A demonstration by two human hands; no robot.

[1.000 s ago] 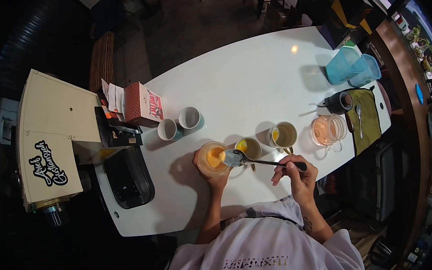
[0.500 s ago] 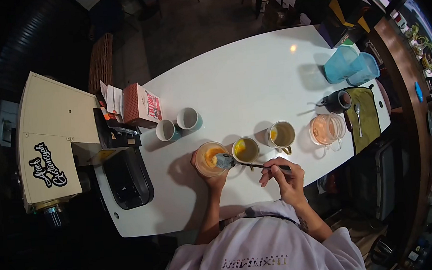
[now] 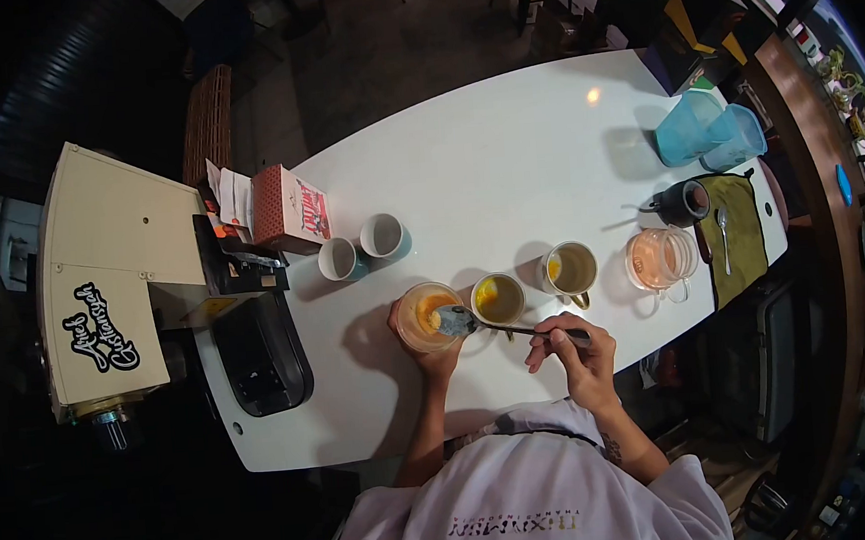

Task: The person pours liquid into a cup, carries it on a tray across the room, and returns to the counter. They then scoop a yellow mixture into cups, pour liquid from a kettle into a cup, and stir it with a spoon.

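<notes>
My left hand (image 3: 427, 359) is wrapped round a clear tub (image 3: 408, 334) with orange-yellow contents. Between the fingers of my right hand (image 3: 583, 360) is the dark handle of a spoon (image 3: 517, 330). Its broad grey head lies over the tub's right rim, close to the contents. Just right of the tub stands a mug (image 3: 509, 315) with yellow matter inside. Another mug (image 3: 577, 260), farther right, also has a yellow patch within. What exactly the yellow stuff is, I cannot tell.
Two pale cups (image 3: 385, 237) stand beyond the tub, near a red-and-white box (image 3: 288, 208). A cream machine (image 3: 109, 232) is at left. Rightward are a glass jug (image 3: 660, 259), a dark cup (image 3: 684, 203), blue pitchers (image 3: 692, 131) and a green cloth (image 3: 743, 258) with a small spoon.
The whole view has shifted slightly, so things appear a little farther right. Both hands keep their holds, and the spoon head stays over the tub's rim.
</notes>
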